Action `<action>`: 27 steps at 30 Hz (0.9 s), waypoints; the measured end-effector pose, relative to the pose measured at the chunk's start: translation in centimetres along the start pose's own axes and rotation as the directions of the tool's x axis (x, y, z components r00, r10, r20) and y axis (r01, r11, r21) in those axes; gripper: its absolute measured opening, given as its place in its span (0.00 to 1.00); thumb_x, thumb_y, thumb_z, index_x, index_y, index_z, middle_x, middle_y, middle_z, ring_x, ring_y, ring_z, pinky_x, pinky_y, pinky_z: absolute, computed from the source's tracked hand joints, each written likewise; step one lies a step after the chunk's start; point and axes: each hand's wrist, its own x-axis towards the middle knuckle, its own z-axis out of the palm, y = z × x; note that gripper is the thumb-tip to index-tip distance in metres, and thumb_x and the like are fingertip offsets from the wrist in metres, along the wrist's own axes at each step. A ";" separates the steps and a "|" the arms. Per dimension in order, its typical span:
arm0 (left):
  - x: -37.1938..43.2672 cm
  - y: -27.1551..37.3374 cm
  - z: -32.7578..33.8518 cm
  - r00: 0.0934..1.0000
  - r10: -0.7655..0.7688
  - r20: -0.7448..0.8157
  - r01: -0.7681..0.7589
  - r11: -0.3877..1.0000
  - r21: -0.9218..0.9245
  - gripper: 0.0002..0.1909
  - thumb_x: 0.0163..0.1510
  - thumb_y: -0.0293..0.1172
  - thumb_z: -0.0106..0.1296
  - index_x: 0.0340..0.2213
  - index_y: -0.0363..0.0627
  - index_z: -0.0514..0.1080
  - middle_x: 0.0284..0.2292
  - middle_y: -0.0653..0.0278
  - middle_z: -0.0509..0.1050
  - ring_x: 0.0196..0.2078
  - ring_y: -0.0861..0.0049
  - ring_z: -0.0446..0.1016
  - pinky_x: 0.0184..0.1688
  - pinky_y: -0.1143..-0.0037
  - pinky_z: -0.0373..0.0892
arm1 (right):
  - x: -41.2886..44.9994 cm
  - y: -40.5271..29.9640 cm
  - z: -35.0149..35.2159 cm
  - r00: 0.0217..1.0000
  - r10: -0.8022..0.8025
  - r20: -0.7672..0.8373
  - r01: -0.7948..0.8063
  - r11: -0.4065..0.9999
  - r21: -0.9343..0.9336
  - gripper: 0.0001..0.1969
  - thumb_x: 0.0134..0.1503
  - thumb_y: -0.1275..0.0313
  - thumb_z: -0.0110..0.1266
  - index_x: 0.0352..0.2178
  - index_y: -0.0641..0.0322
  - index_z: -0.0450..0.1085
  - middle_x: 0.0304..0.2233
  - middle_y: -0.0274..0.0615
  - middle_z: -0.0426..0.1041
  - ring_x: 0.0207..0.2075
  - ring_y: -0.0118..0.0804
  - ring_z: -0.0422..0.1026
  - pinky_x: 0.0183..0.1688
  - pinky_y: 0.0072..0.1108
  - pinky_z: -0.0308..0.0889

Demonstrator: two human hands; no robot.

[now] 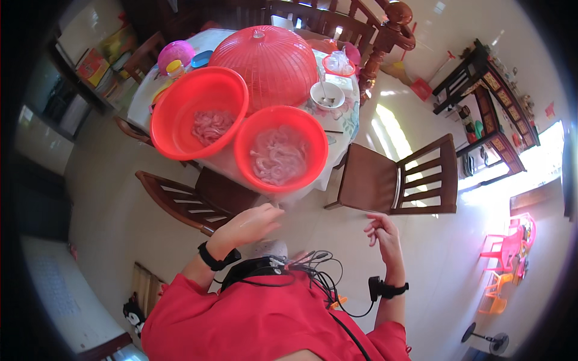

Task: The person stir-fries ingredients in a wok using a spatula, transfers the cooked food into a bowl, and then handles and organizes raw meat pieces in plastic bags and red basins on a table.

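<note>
My left hand (254,222) hovers just short of the table, back of the hand up, fingers loosely bent and holding nothing visible. My right hand (384,229) hangs over the floor near a wooden chair, empty, its fingers partly curled and apart. Nearest my left hand is a red plastic basin (282,186) at the table's edge, with a heap of pale pinkish soft strips (280,153), perhaps raw meat or offal, inside. Beside it, a larger red basin (174,122) leans tilted and holds darker pink strips (213,126).
A red mesh food cover (264,63) stands behind the basins on the table (216,155). Right of it is a white bowl (327,95) with a spoon. Wooden chairs (368,180) (189,198) flank the table's near side. Black cables (320,275) hang at my waist.
</note>
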 end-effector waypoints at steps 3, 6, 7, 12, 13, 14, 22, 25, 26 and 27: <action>0.5 0.6 -0.1 0.994 -0.108 -0.021 0.107 0.994 -0.027 0.18 0.55 0.31 0.52 0.47 0.42 0.68 0.41 0.52 0.71 0.42 0.56 0.72 0.43 0.67 0.69 | 5.6 0.8 -0.9 0.994 0.017 0.104 -0.024 0.997 0.069 0.25 0.47 0.87 0.34 0.48 0.67 0.66 0.30 0.41 0.72 0.21 0.24 0.66 0.24 0.14 0.65; 2.1 0.8 -0.9 0.978 -0.195 -0.070 0.188 0.977 -0.099 0.17 0.54 0.31 0.52 0.46 0.41 0.68 0.42 0.51 0.71 0.43 0.55 0.72 0.44 0.66 0.69 | 10.9 0.3 -0.7 0.979 0.010 0.203 -0.018 0.999 0.036 0.26 0.46 0.87 0.33 0.48 0.67 0.64 0.31 0.41 0.72 0.22 0.24 0.66 0.24 0.15 0.66; 2.6 0.6 -1.3 0.971 -0.223 -0.088 0.208 0.967 -0.147 0.18 0.54 0.31 0.52 0.46 0.40 0.68 0.42 0.51 0.71 0.44 0.55 0.72 0.44 0.66 0.69 | 12.4 0.0 -0.3 0.969 0.012 0.247 -0.015 1.000 0.011 0.27 0.46 0.87 0.32 0.49 0.68 0.64 0.32 0.42 0.71 0.23 0.24 0.67 0.25 0.15 0.67; 4.6 -2.8 -1.1 0.953 -0.213 -0.214 0.199 0.976 -0.085 0.20 0.55 0.32 0.52 0.48 0.40 0.68 0.42 0.50 0.71 0.44 0.56 0.72 0.45 0.67 0.69 | 18.4 -2.3 1.7 0.942 0.037 0.335 -0.015 0.998 -0.067 0.27 0.46 0.86 0.33 0.49 0.68 0.64 0.36 0.44 0.71 0.23 0.27 0.70 0.28 0.17 0.69; 4.9 -3.1 -1.2 0.948 -0.235 -0.216 0.218 0.971 -0.099 0.20 0.56 0.31 0.52 0.50 0.40 0.67 0.42 0.51 0.71 0.44 0.57 0.72 0.45 0.68 0.69 | 19.6 -2.6 1.9 0.934 0.000 0.356 0.049 0.990 -0.130 0.27 0.46 0.86 0.33 0.49 0.69 0.64 0.40 0.45 0.70 0.24 0.29 0.71 0.31 0.19 0.70; 5.1 -3.4 -1.4 0.944 -0.244 -0.225 0.225 0.969 -0.106 0.20 0.56 0.31 0.52 0.50 0.40 0.67 0.42 0.51 0.71 0.44 0.57 0.72 0.45 0.68 0.69 | 20.9 -2.8 2.1 0.924 -0.036 0.381 0.116 0.975 -0.189 0.27 0.46 0.86 0.34 0.50 0.70 0.63 0.43 0.47 0.69 0.25 0.30 0.72 0.34 0.20 0.71; 5.7 -4.3 -2.1 0.871 -0.386 -0.305 0.345 0.921 -0.182 0.19 0.57 0.32 0.51 0.49 0.38 0.68 0.42 0.49 0.71 0.45 0.56 0.72 0.47 0.69 0.68 | 34.0 -0.7 1.6 0.961 0.102 0.259 -0.042 0.972 -0.231 0.21 0.57 0.81 0.33 0.53 0.67 0.60 0.41 0.45 0.68 0.28 0.33 0.75 0.27 0.22 0.71; 6.2 -3.9 -2.6 0.841 -0.440 -0.315 0.389 0.896 -0.213 0.19 0.57 0.31 0.50 0.49 0.37 0.67 0.42 0.49 0.71 0.45 0.57 0.71 0.47 0.69 0.68 | 40.0 -0.1 1.3 0.976 0.138 0.167 -0.091 0.960 -0.263 0.21 0.58 0.79 0.34 0.53 0.68 0.58 0.40 0.45 0.68 0.27 0.34 0.75 0.26 0.22 0.71; 6.4 -3.9 -2.6 0.835 -0.449 -0.318 0.398 0.892 -0.215 0.19 0.57 0.31 0.50 0.49 0.37 0.67 0.42 0.49 0.71 0.45 0.57 0.71 0.47 0.69 0.68 | 41.8 0.0 1.2 0.974 0.141 0.177 -0.091 0.960 -0.264 0.21 0.58 0.79 0.34 0.53 0.68 0.58 0.40 0.45 0.68 0.27 0.34 0.75 0.26 0.22 0.71; 6.4 -3.7 -2.5 0.806 -0.485 -0.339 0.433 0.874 -0.221 0.19 0.57 0.31 0.50 0.49 0.37 0.67 0.42 0.50 0.71 0.45 0.58 0.71 0.47 0.70 0.68 | 43.5 -0.2 1.1 0.977 0.145 0.154 -0.093 0.947 -0.307 0.19 0.60 0.75 0.35 0.53 0.67 0.58 0.40 0.46 0.68 0.28 0.34 0.75 0.26 0.22 0.71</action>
